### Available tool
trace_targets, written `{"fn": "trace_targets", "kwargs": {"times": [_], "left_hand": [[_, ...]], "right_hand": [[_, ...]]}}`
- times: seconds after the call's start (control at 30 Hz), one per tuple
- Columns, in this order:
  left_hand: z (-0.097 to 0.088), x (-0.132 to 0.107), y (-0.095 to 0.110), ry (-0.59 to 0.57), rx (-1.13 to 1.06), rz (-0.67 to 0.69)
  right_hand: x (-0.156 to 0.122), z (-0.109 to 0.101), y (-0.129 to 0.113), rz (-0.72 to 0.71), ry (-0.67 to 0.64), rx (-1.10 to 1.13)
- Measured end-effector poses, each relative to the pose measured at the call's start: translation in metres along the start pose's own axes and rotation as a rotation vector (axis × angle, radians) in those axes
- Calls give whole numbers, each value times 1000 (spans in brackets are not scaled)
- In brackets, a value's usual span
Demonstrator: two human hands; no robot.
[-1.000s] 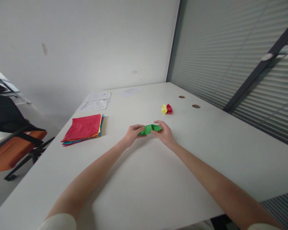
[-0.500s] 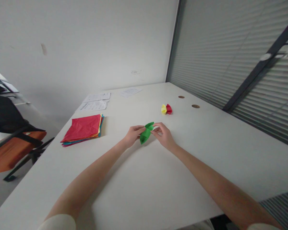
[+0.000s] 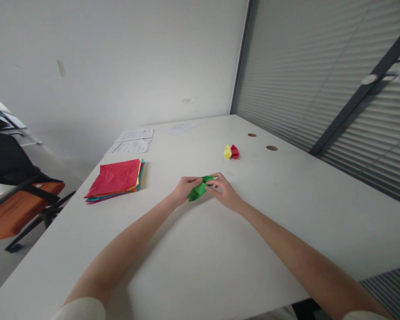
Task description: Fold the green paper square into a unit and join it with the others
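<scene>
Between my two hands is a piece of folded green paper (image 3: 197,191), pinched in at its middle and held just above the white table. My left hand (image 3: 184,190) grips it from the left, thumb on top and fingers behind. From the right, my right hand (image 3: 224,192) has its thumb and fingers closed on the paper's upper right part, hiding some of it. Beyond my hands lie two small folded papers side by side, a yellow one (image 3: 227,152) and a red one (image 3: 234,151).
A stack of coloured paper sheets (image 3: 118,178), red on top, lies at the left of the table (image 3: 173,266). Printed sheets (image 3: 133,146) rest at the back left. Two round holes (image 3: 271,148) pierce the tabletop near the blinds. An orange-seated chair (image 3: 16,209) stands at left.
The green paper has turned to lie flatter, its lower tip swinging left. My right hand has moved slightly left and covers more of its upper end.
</scene>
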State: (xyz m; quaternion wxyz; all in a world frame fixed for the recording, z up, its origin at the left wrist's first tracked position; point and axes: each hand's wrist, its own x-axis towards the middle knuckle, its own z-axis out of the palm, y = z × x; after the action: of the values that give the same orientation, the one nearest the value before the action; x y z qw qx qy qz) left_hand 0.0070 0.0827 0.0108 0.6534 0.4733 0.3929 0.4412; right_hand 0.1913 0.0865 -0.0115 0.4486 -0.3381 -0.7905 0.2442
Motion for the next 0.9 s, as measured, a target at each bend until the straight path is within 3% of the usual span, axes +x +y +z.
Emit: {"fn": "trace_targets", "kwargs": {"times": [0.3,0.7,0.9], "left_hand": [[4,0,-5,53,-41,58],[6,0,-2,63,-102,34],[7,0,-6,59,-32,48]], "right_hand": [[2,8,3,208,205,105],[5,5,-3,144,231,96],[3,10,-1,193,262,129]]}}
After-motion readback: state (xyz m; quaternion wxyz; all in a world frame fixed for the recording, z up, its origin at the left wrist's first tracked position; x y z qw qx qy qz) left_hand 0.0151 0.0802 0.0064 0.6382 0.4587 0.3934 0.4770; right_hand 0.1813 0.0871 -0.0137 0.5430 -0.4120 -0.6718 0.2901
